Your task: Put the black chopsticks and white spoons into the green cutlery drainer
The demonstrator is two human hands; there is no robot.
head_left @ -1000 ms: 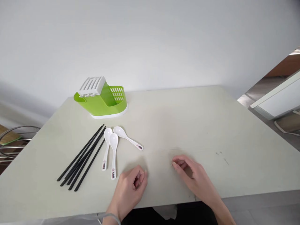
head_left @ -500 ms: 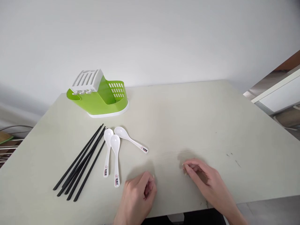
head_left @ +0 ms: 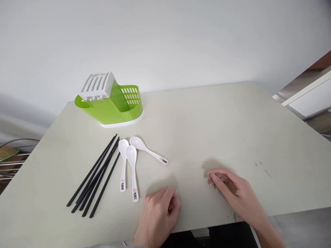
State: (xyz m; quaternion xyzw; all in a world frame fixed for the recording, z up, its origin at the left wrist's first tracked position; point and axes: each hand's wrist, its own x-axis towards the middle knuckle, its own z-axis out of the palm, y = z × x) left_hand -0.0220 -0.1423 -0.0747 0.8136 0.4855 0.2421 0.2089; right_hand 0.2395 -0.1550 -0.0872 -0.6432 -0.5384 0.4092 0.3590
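My left hand [head_left: 161, 212] rests at the table's front edge, its fingers curled into a loose fist with nothing visible in them. To its right, my right hand [head_left: 236, 191] lies on the table, thumb and forefinger closed together and nothing showing between them. Three white spoons lie just beyond my left hand: one slanting spoon [head_left: 148, 150], a middle spoon [head_left: 133, 172] and a left spoon [head_left: 123, 163]. Left of them, several black chopsticks [head_left: 99, 174] are spread in a loose bundle. Neither hand touches the spoons or chopsticks.
A green and white utensil holder [head_left: 113, 112] stands at the back left of the pale table [head_left: 196, 131], near the white wall [head_left: 170, 41]. A metal rack [head_left: 12, 165] is beyond the left edge. A white cabinet or shelf [head_left: 311, 98] stands beyond the right edge.
The whole view has shifted slightly, so everything appears a little to the right, with the table things slightly higher. Both hands keep about the same pose and place on the table.
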